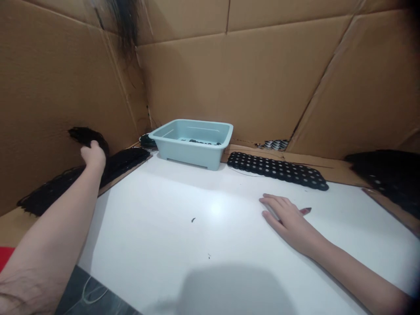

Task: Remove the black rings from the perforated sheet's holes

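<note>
My left hand [93, 156] reaches to the far left, its fingers closed on a bundle of black hair-like strands [83, 134]. The bundle is raised near the cardboard wall. Under and beside that hand lies a long pile of similar black strands [126, 159]. My right hand [280, 212] lies palm down on the white tabletop [157, 245], fingers stretched out. A dark red, pointed, pencil-like thing [306, 211] sticks out from beneath it; the rest is hidden. Beyond the right hand lies a black mat-like sheet with rows of pale round spots [278, 168].
A light blue plastic tub [192, 153] stands at the back, with small dark pieces inside. Cardboard walls [210, 78] enclose the left and back. Another black pile [390, 175] is at the right. A small dark scrap [193, 219] lies on the tabletop.
</note>
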`<state>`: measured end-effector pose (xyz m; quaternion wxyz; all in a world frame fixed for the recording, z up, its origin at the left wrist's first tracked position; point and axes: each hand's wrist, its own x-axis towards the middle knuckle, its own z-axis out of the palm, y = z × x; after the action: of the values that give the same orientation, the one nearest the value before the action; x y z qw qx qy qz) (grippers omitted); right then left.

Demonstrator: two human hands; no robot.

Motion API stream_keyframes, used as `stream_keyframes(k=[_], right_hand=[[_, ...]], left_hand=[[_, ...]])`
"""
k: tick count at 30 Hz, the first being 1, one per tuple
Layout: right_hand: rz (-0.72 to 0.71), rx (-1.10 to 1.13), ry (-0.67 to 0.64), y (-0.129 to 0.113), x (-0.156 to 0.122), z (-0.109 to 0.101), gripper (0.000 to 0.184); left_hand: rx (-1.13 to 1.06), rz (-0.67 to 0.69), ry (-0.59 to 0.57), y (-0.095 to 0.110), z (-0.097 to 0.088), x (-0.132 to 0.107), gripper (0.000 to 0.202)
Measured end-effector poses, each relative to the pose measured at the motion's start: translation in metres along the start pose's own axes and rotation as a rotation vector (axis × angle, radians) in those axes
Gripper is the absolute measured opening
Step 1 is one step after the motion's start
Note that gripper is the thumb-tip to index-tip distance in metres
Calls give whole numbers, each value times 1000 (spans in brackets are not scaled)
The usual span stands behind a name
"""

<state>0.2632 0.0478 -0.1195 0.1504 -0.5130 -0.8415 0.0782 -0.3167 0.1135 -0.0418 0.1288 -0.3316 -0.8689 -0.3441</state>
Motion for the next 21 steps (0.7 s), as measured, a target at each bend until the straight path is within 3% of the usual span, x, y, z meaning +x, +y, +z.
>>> stream_keyframes(k=[2,6,9,11,14,16,19,21], right_hand=[[-7,-6,1,0,0,0,41],[-14,-28,23,1,0,0,40],[-26,-36,48,2,0,2,40],[-29,-37,56,2,0,2,40],[-33,-27,57,1,1,1,39],[-38,-17,58,-1,0,-1,39],[-39,1,53,-6,-1,-6,38],[-30,17,44,-10,-1,-10,37]], left_hand=[[80,2,-45,5,3,-2,37],[232,160,-217,15,19,-15,50],[325,271,-206,18,27,-27,77],[365,336,-172,19,26,-35,84],[374,471,-127,28,17,-46,82],[346,566,-110,41,5,-54,69],[261,654,-84,68,-20,-71,41],[169,677,-45,89,-40,-82,37]])
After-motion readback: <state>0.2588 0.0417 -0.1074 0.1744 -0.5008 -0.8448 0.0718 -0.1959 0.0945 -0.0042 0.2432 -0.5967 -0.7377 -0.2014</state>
